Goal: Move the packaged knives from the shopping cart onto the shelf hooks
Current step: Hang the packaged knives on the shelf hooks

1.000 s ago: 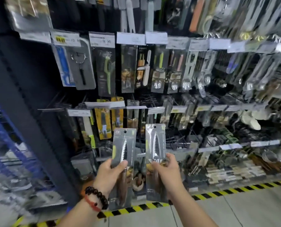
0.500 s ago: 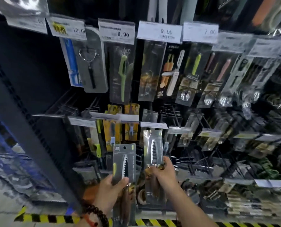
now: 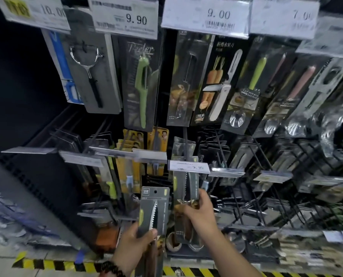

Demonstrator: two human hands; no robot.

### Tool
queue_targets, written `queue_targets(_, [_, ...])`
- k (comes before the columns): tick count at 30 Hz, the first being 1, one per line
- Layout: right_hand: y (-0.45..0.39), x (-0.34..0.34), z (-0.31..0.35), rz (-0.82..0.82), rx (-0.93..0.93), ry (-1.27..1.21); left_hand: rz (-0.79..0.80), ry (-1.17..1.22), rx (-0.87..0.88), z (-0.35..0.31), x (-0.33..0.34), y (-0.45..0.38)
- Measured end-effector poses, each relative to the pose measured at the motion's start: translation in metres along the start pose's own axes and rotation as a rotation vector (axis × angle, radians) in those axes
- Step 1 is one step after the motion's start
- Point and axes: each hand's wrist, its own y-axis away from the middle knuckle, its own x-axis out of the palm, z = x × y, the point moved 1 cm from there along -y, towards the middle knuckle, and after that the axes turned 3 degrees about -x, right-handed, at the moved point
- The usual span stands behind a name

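Both hands have pushed closer to the rack since a moment ago, and the right knife pack now has its top tucked up behind the 9.90 tag at the tip of a hook; whether its hole is on the wire, I cannot tell. Nearest me, a bead bracelet circles the left wrist. The left hand grips the left knife pack low down, thumb across the front, fingers curled behind, holding it upright just beside the other pack and clear of any hook. The right hand pinches its pack around the middle, thumb on the face, fingers wrapped round the edge. Below them a yellow-and-black floor stripe runs along the base of the shelving. Farther back, yellow packs hang on the same row to the left. Above, a green peeler hangs under another 9.90 label, with a carrot-print pack to its right.
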Motion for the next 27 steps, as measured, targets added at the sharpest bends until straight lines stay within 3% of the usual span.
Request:
queue_targets(18, [-0.022, -0.006, -0.028, 0.126, -0.063, -0.081, -0.042, 0.040, -0.060, 0.014, 0.008, -0.007])
queue_targets(27, [-0.051, 0.001, -0.013, 0.141, 0.000, -0.072, -0.083, 0.002, -0.070, 0.016, 0.005, -0.008])
